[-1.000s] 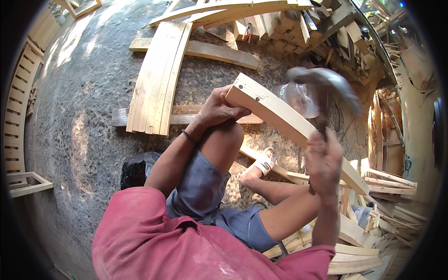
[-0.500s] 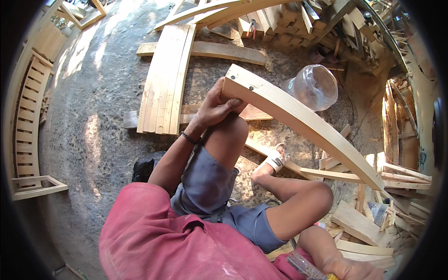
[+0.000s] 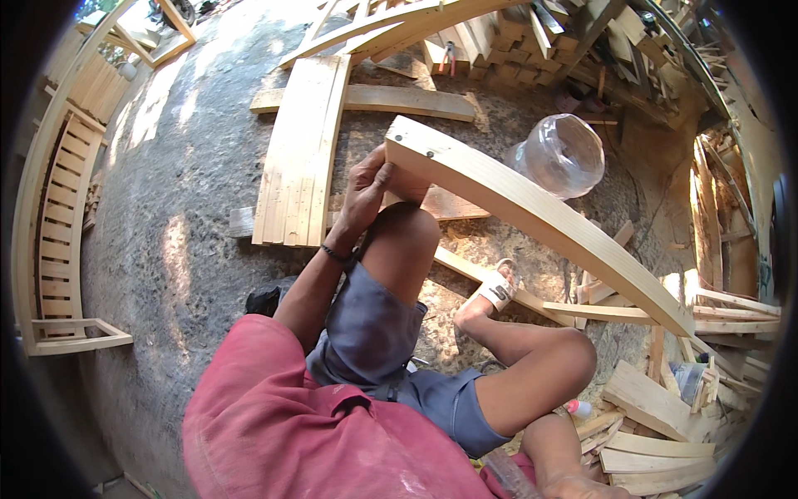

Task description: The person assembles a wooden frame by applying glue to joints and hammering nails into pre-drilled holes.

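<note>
My left hand (image 3: 364, 190) grips the near end of a long wooden frame piece (image 3: 524, 208), its fingers closed at the end's underside. Two dark screw or nail heads show in the pale top face near that end. The piece slants down to the right, above my bent knees. At the lower edge, my right hand (image 3: 573, 486) is partly cut off, closed by a tool with a worn grey metal part (image 3: 509, 474); its exact kind is unclear and its handle is mostly hidden.
Several planks (image 3: 299, 150) lie on crosswise timbers (image 3: 407, 101) ahead. A clear plastic container (image 3: 561, 156) stands beyond the frame piece. Wood offcuts (image 3: 652, 399) crowd the right, stacked lumber (image 3: 515, 50) the back. A slatted frame (image 3: 62, 216) stands at far left; pliers (image 3: 448, 56) lie near the lumber.
The near end of the frame piece and my left hand have shifted slightly left. My right hand and the tool have dropped down and left, further out of the picture.
</note>
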{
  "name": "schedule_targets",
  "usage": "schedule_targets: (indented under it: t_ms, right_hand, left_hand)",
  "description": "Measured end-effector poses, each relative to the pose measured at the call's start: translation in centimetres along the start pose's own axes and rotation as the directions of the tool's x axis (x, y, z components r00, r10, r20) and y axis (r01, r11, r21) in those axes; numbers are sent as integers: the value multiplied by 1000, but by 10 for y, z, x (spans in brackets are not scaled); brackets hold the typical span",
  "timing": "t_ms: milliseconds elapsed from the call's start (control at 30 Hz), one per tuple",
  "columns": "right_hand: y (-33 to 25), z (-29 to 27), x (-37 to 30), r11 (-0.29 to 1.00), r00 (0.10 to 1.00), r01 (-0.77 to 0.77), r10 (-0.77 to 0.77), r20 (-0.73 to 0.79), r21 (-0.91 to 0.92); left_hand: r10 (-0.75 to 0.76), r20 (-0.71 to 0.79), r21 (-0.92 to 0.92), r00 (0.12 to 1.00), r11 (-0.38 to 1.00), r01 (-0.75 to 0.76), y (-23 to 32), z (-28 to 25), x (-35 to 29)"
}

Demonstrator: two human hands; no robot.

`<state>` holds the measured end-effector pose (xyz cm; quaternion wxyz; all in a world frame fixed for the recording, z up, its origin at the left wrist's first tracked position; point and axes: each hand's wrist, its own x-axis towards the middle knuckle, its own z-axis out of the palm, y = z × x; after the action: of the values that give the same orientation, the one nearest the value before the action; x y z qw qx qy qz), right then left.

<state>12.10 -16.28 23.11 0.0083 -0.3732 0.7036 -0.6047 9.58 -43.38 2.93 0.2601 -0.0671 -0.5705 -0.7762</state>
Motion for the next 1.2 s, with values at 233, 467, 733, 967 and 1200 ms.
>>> schedule_targets:
  t_ms: [233,467,733,967,1200]
  right_hand:
    - [-101,-31,-48,461,676,666,-705,-213,587]
    - [-113,-21,-54,397,620,683,-759,-199,613]
    - [-115,-12,-63,424,641,709,-721,-263,563]
    - [-75,-47,-65,355,621,684,-742,-253,637]
    - [-14,-31,-148,690,859,288,119,-497,664]
  left_hand:
    - [-101,213,-40,972,993,112,30,-6,26]
    - [-132,242,109,961,988,108,46,-13,31]
    - [-214,267,146,940,973,180,56,-22,31]
    - [-288,174,538,942,829,154,72,-27,29]
    - [-73,303,899,950,352,-259,84,-46,42]
